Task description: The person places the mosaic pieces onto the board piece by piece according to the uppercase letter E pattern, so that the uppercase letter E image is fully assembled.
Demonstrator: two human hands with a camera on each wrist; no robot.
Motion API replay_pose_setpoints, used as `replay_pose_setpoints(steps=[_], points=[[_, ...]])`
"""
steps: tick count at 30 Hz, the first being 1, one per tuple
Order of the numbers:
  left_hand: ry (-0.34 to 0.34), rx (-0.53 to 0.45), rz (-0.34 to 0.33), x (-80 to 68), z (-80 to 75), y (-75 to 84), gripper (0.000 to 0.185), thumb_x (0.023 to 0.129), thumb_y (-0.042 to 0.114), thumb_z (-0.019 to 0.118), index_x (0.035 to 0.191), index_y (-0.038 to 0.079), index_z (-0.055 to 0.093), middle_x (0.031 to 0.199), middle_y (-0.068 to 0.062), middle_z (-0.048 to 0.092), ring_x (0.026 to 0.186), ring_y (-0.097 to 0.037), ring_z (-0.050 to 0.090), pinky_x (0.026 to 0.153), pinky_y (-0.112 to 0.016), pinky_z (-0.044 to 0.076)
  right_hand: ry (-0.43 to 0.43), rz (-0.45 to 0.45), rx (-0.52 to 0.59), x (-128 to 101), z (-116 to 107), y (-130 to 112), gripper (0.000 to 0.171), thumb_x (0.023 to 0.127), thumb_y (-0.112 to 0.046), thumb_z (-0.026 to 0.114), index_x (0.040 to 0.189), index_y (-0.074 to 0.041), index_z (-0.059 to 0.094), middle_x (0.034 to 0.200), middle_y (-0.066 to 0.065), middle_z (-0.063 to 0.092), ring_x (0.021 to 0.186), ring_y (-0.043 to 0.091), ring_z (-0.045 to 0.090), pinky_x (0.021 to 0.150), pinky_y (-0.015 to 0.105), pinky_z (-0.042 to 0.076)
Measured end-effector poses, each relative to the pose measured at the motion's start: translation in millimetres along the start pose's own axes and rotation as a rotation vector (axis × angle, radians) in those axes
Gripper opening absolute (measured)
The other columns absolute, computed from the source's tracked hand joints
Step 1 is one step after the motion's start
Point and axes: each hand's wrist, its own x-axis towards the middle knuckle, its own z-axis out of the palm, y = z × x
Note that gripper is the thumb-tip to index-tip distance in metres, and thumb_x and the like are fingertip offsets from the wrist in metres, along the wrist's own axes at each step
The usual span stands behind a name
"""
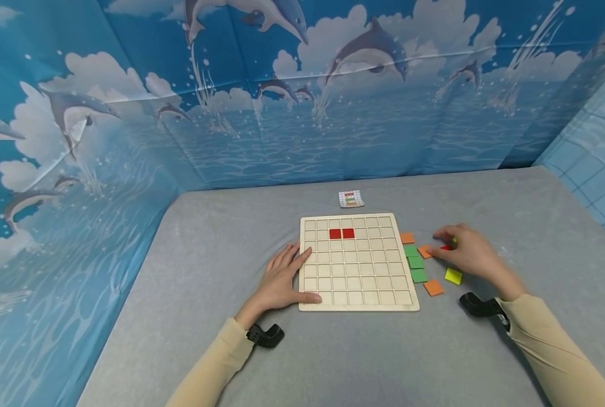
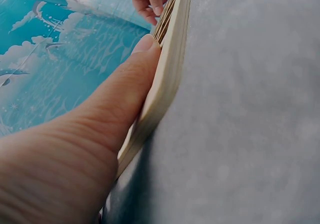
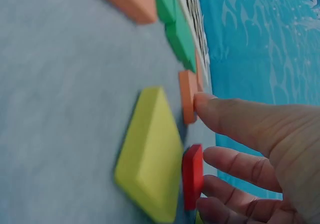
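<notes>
A wooden grid board (image 1: 358, 308) lies on the grey table, with two red tiles (image 1: 341, 233) side by side in its second row. My left hand (image 1: 282, 277) rests flat against the board's left edge, and its thumb (image 2: 115, 103) lies along the board's side (image 2: 167, 78). My right hand (image 1: 465, 251) hovers over loose tiles to the right of the board. Its fingertips (image 3: 210, 159) touch a red tile (image 3: 192, 176), and the thumb is beside an orange tile (image 3: 187, 96). A yellow tile (image 3: 150, 154) lies next to them.
More loose tiles lie right of the board: orange (image 1: 407, 238), green (image 1: 414, 262), orange (image 1: 433, 288) and yellow (image 1: 453, 276). A small pattern card (image 1: 351, 198) sits behind the board. Blue dolphin-print walls enclose the table on the left, back and right.
</notes>
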Motion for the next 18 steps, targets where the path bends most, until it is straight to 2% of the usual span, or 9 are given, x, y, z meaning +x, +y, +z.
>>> replay_pose_setpoints(steps=[8, 14, 18], points=[[-0.004, 0.006, -0.010, 0.7, -1.6, 1.4, 0.106, 0.071, 0.063, 0.072, 0.153, 0.022, 0.020, 0.158, -0.008, 0.006, 0.143, -0.024, 0.001, 0.110, -0.048, 0.008, 0.006, 0.023, 0.019, -5.5, -3.5, 6.6, 0.045, 0.084, -0.026, 0.074, 0.106, 0.011, 0.063, 0.095, 0.021, 0.057, 0.080, 0.030, 0.050, 0.066, 0.042, 0.042], [-0.012, 0.009, -0.016, 0.7, -2.3, 2.9, 0.106, 0.071, 0.063, 0.072, 0.153, 0.022, 0.019, 0.158, -0.008, 0.006, 0.143, -0.023, 0.001, 0.110, -0.048, 0.007, 0.050, 0.038, 0.033, -9.6, -3.9, 10.6, 0.044, 0.080, -0.024, 0.078, 0.102, 0.011, 0.063, 0.079, 0.011, 0.053, 0.069, 0.025, 0.046, 0.055, 0.033, 0.037], [-0.008, 0.009, -0.012, 0.4, -2.1, 3.6, 0.106, 0.071, 0.062, 0.073, 0.153, 0.021, 0.020, 0.158, -0.009, 0.008, 0.143, -0.025, 0.002, 0.110, -0.049, 0.008, 0.048, 0.073, 0.058, -11.3, -3.4, 12.8, 0.041, 0.079, -0.022, 0.078, 0.101, 0.009, 0.062, 0.075, 0.006, 0.049, 0.067, 0.023, 0.045, 0.052, 0.031, 0.036]])
